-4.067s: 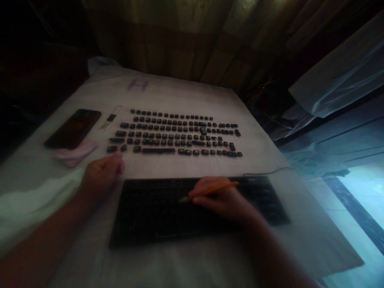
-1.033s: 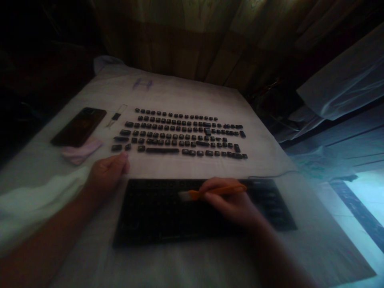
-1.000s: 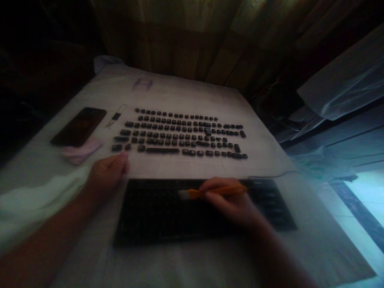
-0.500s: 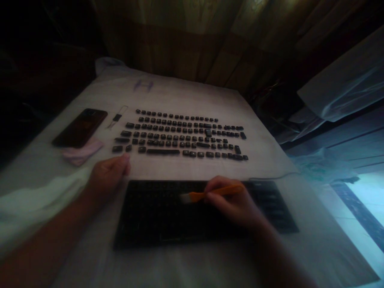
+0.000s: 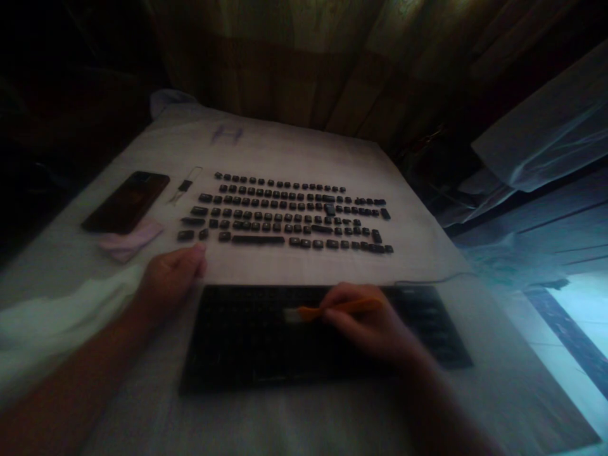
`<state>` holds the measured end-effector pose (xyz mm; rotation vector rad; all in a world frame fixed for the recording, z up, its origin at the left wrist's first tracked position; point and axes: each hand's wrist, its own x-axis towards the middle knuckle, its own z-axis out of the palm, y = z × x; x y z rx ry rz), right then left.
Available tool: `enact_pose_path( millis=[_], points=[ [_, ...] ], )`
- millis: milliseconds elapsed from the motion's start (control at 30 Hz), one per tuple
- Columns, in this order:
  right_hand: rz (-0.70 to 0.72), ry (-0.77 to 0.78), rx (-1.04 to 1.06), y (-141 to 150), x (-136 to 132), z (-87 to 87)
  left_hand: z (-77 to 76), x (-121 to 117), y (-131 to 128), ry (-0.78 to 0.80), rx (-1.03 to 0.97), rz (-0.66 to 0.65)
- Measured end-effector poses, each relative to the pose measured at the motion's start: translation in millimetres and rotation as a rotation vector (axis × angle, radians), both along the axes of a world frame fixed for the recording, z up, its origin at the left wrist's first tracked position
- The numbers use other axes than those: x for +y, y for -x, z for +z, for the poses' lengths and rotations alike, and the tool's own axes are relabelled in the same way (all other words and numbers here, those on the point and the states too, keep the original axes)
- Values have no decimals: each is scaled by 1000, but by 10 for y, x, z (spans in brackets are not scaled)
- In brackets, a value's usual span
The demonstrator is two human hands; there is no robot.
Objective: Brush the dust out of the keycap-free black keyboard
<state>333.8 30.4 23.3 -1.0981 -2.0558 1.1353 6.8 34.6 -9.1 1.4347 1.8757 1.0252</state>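
Note:
My right hand [image 5: 363,320] is closed around the orange handle of a small brush [image 5: 311,313]. The brush's pale bristles point left, over the middle of a black keyboard base [image 5: 237,354] stripped of its keycaps. Blur and dim light hide whether the bristles touch it. My left hand [image 5: 173,278] rests on the cloth as a loose fist near the base's upper left corner, with nothing visible in it. Beyond both hands, many loose black keycaps [image 5: 270,218] lie in rows, with the long spacebar [image 5: 258,240] in the nearest row.
At the left, a dark phone [image 5: 127,201] lies partly over a pink cloth [image 5: 130,242]. Beside it is a wire keycap puller [image 5: 185,185]. A cable [image 5: 434,280] runs right from the base's back edge. White cloth [image 5: 285,418] covers the table; a curtain [image 5: 304,69] hangs behind.
The brush has shifted very slightly left and its handle end has dipped a little with my right hand. My left hand and the keycaps stay where they were.

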Motion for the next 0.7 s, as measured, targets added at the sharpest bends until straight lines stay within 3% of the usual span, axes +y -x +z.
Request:
enact_pose_path(
  millis=[433, 700],
  points=[
    [-5, 67, 160, -27, -10, -29, 5, -8, 3, -12, -1, -9],
    [-29, 55, 73, -63, 14, 33, -8, -6, 6, 4, -4, 15]
  ],
)
